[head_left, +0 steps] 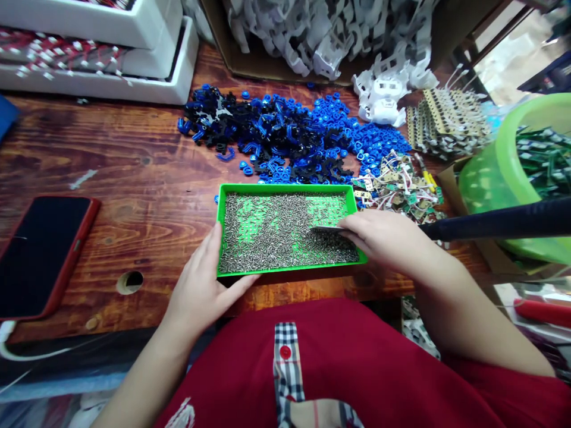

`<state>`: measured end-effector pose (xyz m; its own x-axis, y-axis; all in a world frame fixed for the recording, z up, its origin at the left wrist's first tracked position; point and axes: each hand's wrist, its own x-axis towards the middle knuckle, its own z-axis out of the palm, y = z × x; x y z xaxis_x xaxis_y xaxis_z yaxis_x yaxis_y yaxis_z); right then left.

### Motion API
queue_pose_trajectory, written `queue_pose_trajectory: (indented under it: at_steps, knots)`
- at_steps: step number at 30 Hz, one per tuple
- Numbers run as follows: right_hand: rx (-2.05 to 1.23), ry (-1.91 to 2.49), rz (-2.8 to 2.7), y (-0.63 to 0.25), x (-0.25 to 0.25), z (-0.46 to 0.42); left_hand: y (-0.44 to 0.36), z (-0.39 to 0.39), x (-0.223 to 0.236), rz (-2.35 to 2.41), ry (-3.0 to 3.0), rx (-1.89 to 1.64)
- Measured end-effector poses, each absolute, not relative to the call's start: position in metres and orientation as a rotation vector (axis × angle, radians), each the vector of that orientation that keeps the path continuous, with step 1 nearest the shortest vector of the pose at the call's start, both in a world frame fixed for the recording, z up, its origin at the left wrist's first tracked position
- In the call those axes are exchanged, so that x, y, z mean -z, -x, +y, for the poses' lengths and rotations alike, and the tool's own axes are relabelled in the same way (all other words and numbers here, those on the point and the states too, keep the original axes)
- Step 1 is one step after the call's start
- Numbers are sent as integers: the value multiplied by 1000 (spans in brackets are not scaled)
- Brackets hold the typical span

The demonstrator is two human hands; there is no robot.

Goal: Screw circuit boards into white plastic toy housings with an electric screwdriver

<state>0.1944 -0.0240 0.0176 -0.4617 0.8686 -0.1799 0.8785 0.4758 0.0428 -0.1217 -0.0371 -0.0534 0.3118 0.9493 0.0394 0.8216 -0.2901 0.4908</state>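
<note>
A green tray full of small silver screws lies on the wooden table in front of me. My left hand grips the tray's near left corner, thumb along its left rim. My right hand reaches over the tray's right side and pinches a thin flat card, whose edge rests on the screws.
A phone in a red case lies at the left. Behind the tray is a heap of blue and black plastic parts, white plastic pieces, and small circuit boards. A green basin stands at the right, white foam boxes at the back left.
</note>
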Motion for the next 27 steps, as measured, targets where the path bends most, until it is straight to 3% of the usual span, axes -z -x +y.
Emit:
queue_pose_trajectory:
  at_steps: [6,12,17,27]
  knots:
    - [356,-1420,2537,-189,-19,-23,122,-38,54,1579,-2210,-465]
    - [129,-1835,2510,-191,-6,18,121,-38,54,1577,-2213,-468]
    - [-112,-1808,2624,-189,12,36,121,-38,53,1571,-2214,-479]
    - [22,-1659,2598,-200,-8,-6,121,-37,55,1586,-2209,-459]
